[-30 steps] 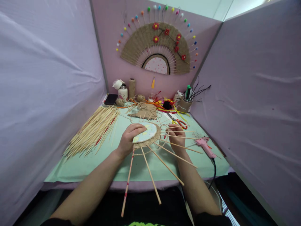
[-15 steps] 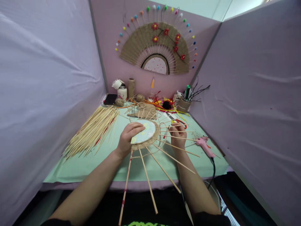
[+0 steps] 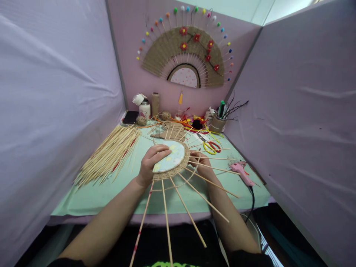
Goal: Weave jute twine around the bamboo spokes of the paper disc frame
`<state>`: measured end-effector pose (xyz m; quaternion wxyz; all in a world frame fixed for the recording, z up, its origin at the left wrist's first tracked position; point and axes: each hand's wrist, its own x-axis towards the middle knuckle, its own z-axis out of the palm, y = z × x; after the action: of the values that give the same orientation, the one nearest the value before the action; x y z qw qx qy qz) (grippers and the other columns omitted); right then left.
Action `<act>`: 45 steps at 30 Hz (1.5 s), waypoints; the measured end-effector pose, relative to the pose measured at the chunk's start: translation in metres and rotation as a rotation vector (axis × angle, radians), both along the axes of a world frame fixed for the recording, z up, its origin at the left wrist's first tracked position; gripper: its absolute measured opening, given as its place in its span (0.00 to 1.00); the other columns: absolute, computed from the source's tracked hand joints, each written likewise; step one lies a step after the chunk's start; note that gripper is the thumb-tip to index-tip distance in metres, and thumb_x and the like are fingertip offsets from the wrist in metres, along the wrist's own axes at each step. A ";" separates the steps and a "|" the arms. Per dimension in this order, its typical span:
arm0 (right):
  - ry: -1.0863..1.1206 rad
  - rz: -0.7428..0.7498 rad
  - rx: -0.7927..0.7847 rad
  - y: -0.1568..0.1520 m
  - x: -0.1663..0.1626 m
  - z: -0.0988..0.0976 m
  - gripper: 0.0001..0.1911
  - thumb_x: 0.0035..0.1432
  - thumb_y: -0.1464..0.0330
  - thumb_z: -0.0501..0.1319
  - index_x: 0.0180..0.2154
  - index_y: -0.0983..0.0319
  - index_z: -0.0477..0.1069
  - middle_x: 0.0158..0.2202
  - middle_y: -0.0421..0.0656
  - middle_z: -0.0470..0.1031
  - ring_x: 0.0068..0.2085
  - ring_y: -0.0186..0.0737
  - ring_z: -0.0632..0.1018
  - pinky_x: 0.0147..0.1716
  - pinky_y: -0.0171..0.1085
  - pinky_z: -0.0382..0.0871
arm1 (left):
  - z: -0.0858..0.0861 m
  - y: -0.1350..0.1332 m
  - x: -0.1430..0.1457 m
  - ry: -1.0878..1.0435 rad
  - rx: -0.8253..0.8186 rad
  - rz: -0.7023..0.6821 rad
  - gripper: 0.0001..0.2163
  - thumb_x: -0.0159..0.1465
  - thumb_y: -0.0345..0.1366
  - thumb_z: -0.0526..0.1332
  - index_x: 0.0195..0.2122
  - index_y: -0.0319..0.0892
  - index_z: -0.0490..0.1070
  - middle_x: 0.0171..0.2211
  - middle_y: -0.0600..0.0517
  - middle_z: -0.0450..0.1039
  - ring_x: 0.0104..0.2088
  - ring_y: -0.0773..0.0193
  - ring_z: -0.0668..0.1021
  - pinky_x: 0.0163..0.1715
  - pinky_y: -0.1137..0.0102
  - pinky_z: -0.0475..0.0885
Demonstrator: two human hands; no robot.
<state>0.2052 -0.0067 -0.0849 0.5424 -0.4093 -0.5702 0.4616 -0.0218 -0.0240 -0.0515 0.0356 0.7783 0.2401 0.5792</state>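
Over the table [image 3: 111, 200], the left hand [image 3: 150, 163] pinches the fan [image 3: 176, 151] by its middle, a good spot: it looks light, but its sticks [image 3: 191, 218] might snap. I can't tell if the right hand [image 3: 202, 161] beside it grips anything.

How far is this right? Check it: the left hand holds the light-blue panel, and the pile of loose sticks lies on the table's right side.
The side is wrong: the head view shows the pile of loose sticks on the left side of the table. The left hand does hold the light-blue panel.
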 end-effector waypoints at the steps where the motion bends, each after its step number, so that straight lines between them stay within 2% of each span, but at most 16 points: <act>1: -0.047 0.033 0.003 -0.002 0.000 0.001 0.14 0.49 0.58 0.68 0.36 0.60 0.79 0.37 0.45 0.79 0.36 0.41 0.77 0.37 0.39 0.71 | 0.000 0.000 0.000 0.005 0.000 0.003 0.15 0.65 0.40 0.60 0.51 0.45 0.73 0.47 0.42 0.74 0.50 0.54 0.74 0.51 0.56 0.70; 4: -0.166 0.120 0.017 -0.008 -0.002 0.006 0.13 0.52 0.59 0.66 0.36 0.60 0.80 0.36 0.45 0.79 0.39 0.44 0.77 0.40 0.41 0.71 | -0.001 0.000 0.000 0.016 0.008 0.008 0.15 0.65 0.41 0.59 0.51 0.45 0.73 0.47 0.42 0.74 0.51 0.54 0.74 0.50 0.57 0.70; 7: -0.209 0.142 0.032 -0.008 -0.002 0.008 0.13 0.53 0.60 0.65 0.36 0.60 0.80 0.36 0.46 0.80 0.41 0.45 0.78 0.42 0.41 0.71 | -0.003 0.001 0.000 0.020 0.024 0.009 0.14 0.66 0.39 0.59 0.51 0.45 0.73 0.47 0.42 0.74 0.51 0.55 0.74 0.51 0.57 0.70; 13: -0.192 0.141 0.043 -0.005 -0.004 0.003 0.11 0.52 0.60 0.65 0.33 0.61 0.80 0.32 0.45 0.79 0.34 0.42 0.78 0.40 0.43 0.72 | -0.006 0.003 0.002 0.019 0.048 -0.005 0.14 0.66 0.38 0.59 0.52 0.46 0.73 0.47 0.43 0.74 0.51 0.55 0.74 0.50 0.56 0.70; 19: -0.166 0.238 0.095 -0.007 -0.009 0.005 0.11 0.49 0.63 0.67 0.37 0.58 0.80 0.33 0.43 0.80 0.38 0.46 0.79 0.44 0.47 0.73 | -0.009 0.005 0.004 0.050 0.041 -0.031 0.14 0.66 0.37 0.59 0.53 0.47 0.72 0.48 0.43 0.74 0.51 0.56 0.74 0.51 0.56 0.70; 23: -0.217 0.177 0.082 -0.009 -0.008 0.009 0.08 0.51 0.63 0.65 0.31 0.60 0.80 0.31 0.43 0.79 0.34 0.43 0.78 0.41 0.44 0.72 | -0.009 0.005 0.004 0.046 0.063 -0.025 0.15 0.65 0.35 0.60 0.54 0.47 0.71 0.47 0.43 0.73 0.51 0.56 0.73 0.50 0.56 0.70; 26: -0.300 0.125 0.086 -0.017 -0.006 0.013 0.11 0.56 0.63 0.61 0.29 0.62 0.79 0.30 0.43 0.78 0.33 0.41 0.76 0.37 0.40 0.71 | -0.008 0.004 0.002 0.024 0.070 0.011 0.16 0.65 0.35 0.60 0.54 0.48 0.71 0.48 0.43 0.73 0.52 0.55 0.73 0.51 0.55 0.69; 30: -0.450 0.109 0.098 -0.040 0.002 0.017 0.13 0.60 0.63 0.57 0.37 0.60 0.79 0.33 0.43 0.79 0.36 0.40 0.77 0.38 0.37 0.69 | -0.006 0.002 -0.001 -0.010 0.078 0.071 0.17 0.65 0.40 0.60 0.55 0.48 0.71 0.48 0.43 0.72 0.52 0.54 0.73 0.52 0.54 0.69; 33: -0.550 0.090 0.055 -0.052 0.023 0.016 0.14 0.59 0.63 0.58 0.42 0.59 0.79 0.37 0.44 0.80 0.38 0.42 0.77 0.40 0.38 0.69 | -0.006 0.001 -0.001 -0.025 0.077 0.115 0.16 0.65 0.44 0.59 0.53 0.49 0.72 0.47 0.44 0.73 0.51 0.54 0.73 0.51 0.55 0.70; 35: -0.613 0.003 0.011 -0.053 0.049 0.013 0.16 0.58 0.61 0.58 0.43 0.60 0.78 0.38 0.46 0.80 0.37 0.43 0.78 0.39 0.40 0.70 | -0.006 0.001 -0.001 -0.026 0.082 0.131 0.17 0.65 0.44 0.59 0.54 0.49 0.71 0.47 0.44 0.73 0.51 0.54 0.73 0.51 0.55 0.70; 36: -0.647 -0.093 -0.005 -0.052 0.066 0.010 0.17 0.58 0.60 0.58 0.44 0.61 0.77 0.37 0.47 0.80 0.35 0.44 0.77 0.37 0.41 0.70 | -0.006 0.001 -0.001 -0.027 0.088 0.132 0.18 0.64 0.44 0.60 0.54 0.49 0.71 0.47 0.44 0.72 0.51 0.54 0.73 0.51 0.54 0.69; 39: -0.776 -0.575 0.035 -0.046 0.121 0.000 0.24 0.57 0.56 0.56 0.47 0.66 0.75 0.42 0.53 0.78 0.39 0.49 0.77 0.42 0.46 0.68 | -0.008 0.002 -0.002 -0.036 0.101 0.137 0.19 0.63 0.44 0.61 0.55 0.50 0.70 0.48 0.44 0.72 0.51 0.53 0.73 0.52 0.53 0.69; 41: -1.014 -0.824 -0.032 -0.045 0.154 -0.008 0.28 0.55 0.55 0.56 0.48 0.69 0.74 0.43 0.59 0.76 0.44 0.56 0.75 0.46 0.50 0.65 | -0.010 0.003 -0.002 -0.035 0.100 0.144 0.19 0.63 0.44 0.61 0.55 0.50 0.70 0.49 0.45 0.72 0.52 0.53 0.73 0.52 0.53 0.69; 43: -1.234 -0.891 -0.213 -0.046 0.177 -0.016 0.30 0.53 0.54 0.57 0.47 0.72 0.75 0.43 0.63 0.75 0.46 0.61 0.74 0.47 0.52 0.63 | -0.011 0.004 -0.002 -0.024 0.097 0.147 0.18 0.63 0.44 0.61 0.55 0.50 0.70 0.49 0.45 0.72 0.52 0.53 0.73 0.52 0.53 0.69; 45: -1.361 -0.845 -0.367 -0.047 0.190 -0.024 0.29 0.52 0.54 0.59 0.46 0.72 0.76 0.41 0.63 0.75 0.45 0.61 0.75 0.45 0.51 0.64 | -0.012 0.004 -0.002 -0.013 0.096 0.146 0.18 0.64 0.43 0.60 0.55 0.51 0.70 0.49 0.45 0.72 0.52 0.53 0.73 0.52 0.53 0.69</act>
<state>0.3950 -0.0538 -0.1086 0.1304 -0.8620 -0.4877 -0.0448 -0.0238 -0.0200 -0.0632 -0.0428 0.7556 0.2679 0.5962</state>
